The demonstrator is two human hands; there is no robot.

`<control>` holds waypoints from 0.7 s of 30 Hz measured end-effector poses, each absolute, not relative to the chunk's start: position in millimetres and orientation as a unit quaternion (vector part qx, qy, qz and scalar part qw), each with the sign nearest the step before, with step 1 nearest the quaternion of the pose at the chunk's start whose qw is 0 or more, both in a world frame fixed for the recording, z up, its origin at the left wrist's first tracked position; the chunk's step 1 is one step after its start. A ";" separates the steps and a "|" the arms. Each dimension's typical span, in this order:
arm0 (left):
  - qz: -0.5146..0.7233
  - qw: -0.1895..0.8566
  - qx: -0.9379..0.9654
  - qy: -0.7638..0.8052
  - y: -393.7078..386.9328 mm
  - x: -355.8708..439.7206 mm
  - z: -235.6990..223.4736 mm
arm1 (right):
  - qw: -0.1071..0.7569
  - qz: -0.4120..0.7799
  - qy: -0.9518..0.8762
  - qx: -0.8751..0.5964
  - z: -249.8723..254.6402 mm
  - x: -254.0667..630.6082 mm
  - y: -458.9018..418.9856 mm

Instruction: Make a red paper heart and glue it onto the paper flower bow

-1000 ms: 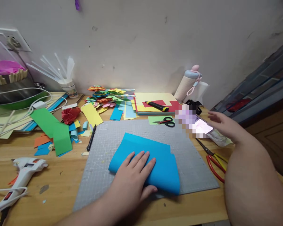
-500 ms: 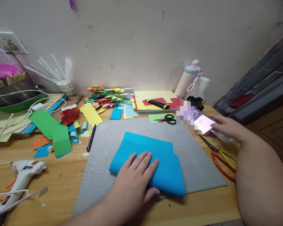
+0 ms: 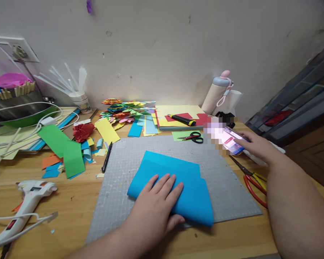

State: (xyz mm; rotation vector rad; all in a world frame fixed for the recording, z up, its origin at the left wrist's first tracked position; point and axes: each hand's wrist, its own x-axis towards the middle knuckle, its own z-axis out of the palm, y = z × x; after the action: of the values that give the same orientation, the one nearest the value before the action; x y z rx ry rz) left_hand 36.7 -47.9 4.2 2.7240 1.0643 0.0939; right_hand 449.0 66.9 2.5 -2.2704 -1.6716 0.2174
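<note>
My left hand (image 3: 158,201) lies flat with its fingers spread on a folded sheet of blue paper (image 3: 191,190), pressing on its rounded near side. The paper rests on a grey gridded cutting mat (image 3: 226,194), its layers offset at the right edge. At the right, my right hand (image 3: 259,145) grips the right end of a smartphone (image 3: 236,144) whose screen is lit; part of the screen is blurred out. A thumb reaches over the screen, and the other fingers are mostly hidden. Red-and-yellow-handled scissors (image 3: 253,183) lie below that hand, partly covered by my forearm.
Black scissors (image 3: 196,137) and a utility knife (image 3: 182,119) lie behind the mat, near stacked coloured paper (image 3: 178,111). A black pen (image 3: 107,158), green paper strips (image 3: 72,158) and a glue gun (image 3: 29,201) with its cord are leftward. A bottle (image 3: 216,93) stands against the wall.
The phone's screen shows a different picture, and my right thumb has shifted farther over it. My left hand stays on the blue paper. The whole view has shifted slightly.
</note>
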 end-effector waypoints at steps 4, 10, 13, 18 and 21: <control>0.035 0.112 0.924 0.363 -48.3 36.5 2.7 | 0.142 0.078 -0.567 -0.808 1.5 446.2 68.5; 0.052 0.117 0.923 0.364 -49.0 36.5 3.0 | 0.136 0.079 -0.577 -0.802 2.2 444.2 67.0; 0.054 0.116 0.922 0.364 -49.0 36.3 3.5 | 0.146 0.073 -0.583 -0.796 0.8 444.3 65.7; 0.053 0.116 0.923 0.363 -48.7 35.5 1.8 | 0.153 0.076 -0.589 -0.790 -0.6 444.3 65.9; 0.054 0.120 0.922 0.363 -48.8 35.2 0.7 | 0.167 0.064 -0.591 -0.786 2.2 443.9 65.0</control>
State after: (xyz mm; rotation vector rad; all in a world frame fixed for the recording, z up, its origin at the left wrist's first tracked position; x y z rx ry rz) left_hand 35.2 -48.8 0.7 2.6963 1.0610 0.1591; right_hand 443.9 65.0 2.2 -2.2382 -1.6830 0.1834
